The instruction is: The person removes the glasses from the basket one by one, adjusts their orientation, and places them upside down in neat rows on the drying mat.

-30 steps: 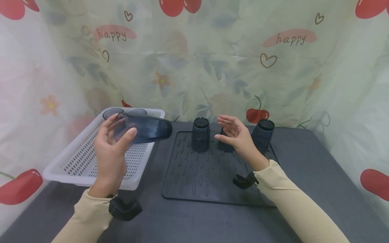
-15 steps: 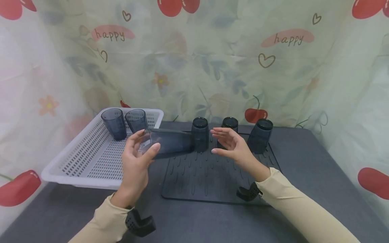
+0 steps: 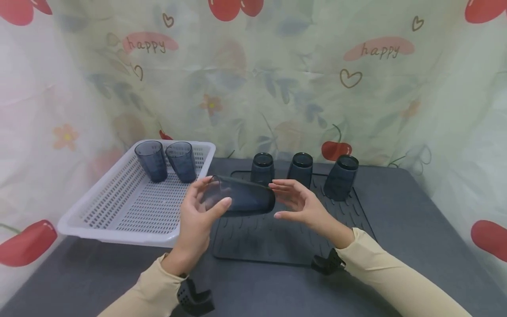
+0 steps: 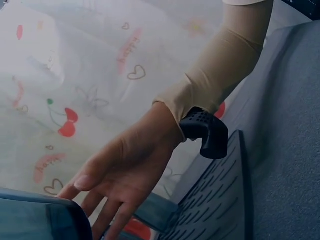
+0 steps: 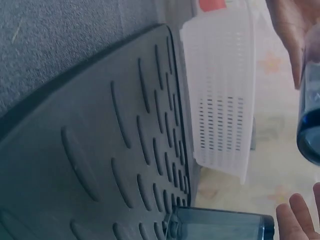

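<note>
My left hand [image 3: 196, 226] grips a dark blue-grey drinking glass [image 3: 243, 198] near its rim, thumb in front. The glass lies sideways in the air above the black ridged drying mat [image 3: 261, 246], base to the right. Close by that base is my right hand [image 3: 305, 207], fingers extended and relaxed; in the left wrist view its fingertips [image 4: 112, 220] are partly hidden behind the glass, and whether they touch it I cannot tell. Upside down along the mat's back stand a left glass [image 3: 262, 164], a middle glass [image 3: 301, 169] and a right glass [image 3: 341, 178].
At the left sits a white perforated basket [image 3: 119, 237], with two upright glasses inside, one at the back left [image 3: 153, 163] and one beside it [image 3: 182, 163]. A dark grey table [image 3: 400, 246] carries everything. Printed curtains [image 3: 237, 88] hang behind and at both sides.
My left hand has carried the glass rightward and down from above the basket to over the mat. My right hand has lowered slightly, uncovering the middle glass.
</note>
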The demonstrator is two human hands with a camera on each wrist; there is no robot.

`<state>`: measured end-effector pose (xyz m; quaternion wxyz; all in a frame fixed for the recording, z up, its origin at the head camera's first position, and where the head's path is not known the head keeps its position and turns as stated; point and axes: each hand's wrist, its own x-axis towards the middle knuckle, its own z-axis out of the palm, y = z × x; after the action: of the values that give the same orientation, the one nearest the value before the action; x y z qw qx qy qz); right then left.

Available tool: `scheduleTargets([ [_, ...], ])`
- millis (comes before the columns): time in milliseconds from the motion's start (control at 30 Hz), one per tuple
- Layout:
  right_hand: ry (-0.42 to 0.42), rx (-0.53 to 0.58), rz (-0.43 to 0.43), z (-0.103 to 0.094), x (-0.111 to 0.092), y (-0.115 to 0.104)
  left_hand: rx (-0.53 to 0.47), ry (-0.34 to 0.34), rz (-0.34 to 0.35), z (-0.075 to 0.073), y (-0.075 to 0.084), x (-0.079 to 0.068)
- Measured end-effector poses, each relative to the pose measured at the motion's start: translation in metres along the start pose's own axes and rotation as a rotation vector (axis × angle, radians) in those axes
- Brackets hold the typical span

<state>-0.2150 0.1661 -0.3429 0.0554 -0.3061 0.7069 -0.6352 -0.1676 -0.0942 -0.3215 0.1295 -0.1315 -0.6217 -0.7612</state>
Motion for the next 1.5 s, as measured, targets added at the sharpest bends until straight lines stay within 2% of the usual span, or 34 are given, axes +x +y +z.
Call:
scheduleTargets([
  [233,-0.003,-0.010,0.036,0.005,-0.002,0.002,-0.021,-0.039,-0.031,0.008,-0.008,-0.003],
  [567,-0.005,0.031,0.053,0.006,-0.006,0.007,-0.040,-0.078,-0.027,0.017,-0.018,-0.004],
  [767,-0.014,0.054,0.062,0.004,-0.009,0.008,-0.046,-0.095,-0.023,0.019,-0.021,-0.004],
  [1200,-0.026,0.072,0.024,0.003,-0.010,0.010,-0.095,-0.103,-0.051,0.023,-0.025,-0.001],
  [1500,-0.017,0.052,0.041,0.002,-0.010,0.009,-0.114,-0.122,-0.071,0.023,-0.026,-0.003],
])
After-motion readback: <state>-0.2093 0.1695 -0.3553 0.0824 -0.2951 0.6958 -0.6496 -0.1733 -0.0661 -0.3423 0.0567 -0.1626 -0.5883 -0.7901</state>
